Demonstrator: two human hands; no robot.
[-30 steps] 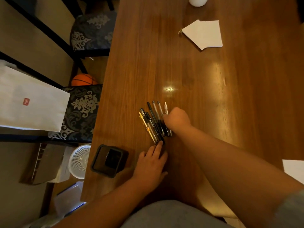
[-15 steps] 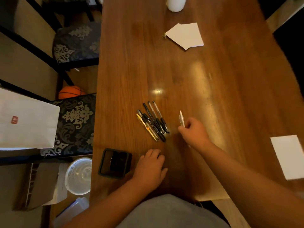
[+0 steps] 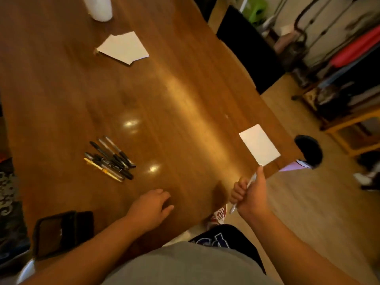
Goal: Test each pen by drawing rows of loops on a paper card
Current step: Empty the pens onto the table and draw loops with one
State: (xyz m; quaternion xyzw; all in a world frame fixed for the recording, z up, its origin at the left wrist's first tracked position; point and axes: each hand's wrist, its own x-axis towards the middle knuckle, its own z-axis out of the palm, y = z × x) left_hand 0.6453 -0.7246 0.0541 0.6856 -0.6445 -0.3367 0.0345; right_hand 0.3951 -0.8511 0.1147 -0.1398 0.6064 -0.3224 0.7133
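The wooden table (image 3: 164,99) spread beyond both hands. A blank paper card (image 3: 259,147) lay just past the right hand (image 3: 251,195), which was fisted around a pale pen (image 3: 251,181). Well to that grip's left, the left hand (image 3: 151,206) rested loosely curled, empty, with the remaining pens (image 3: 110,159) clustered beyond it.

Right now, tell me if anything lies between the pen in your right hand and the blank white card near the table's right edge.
Nothing visible does. The right hand holds the pale pen just short of the white card; only bare wooden table lies between.
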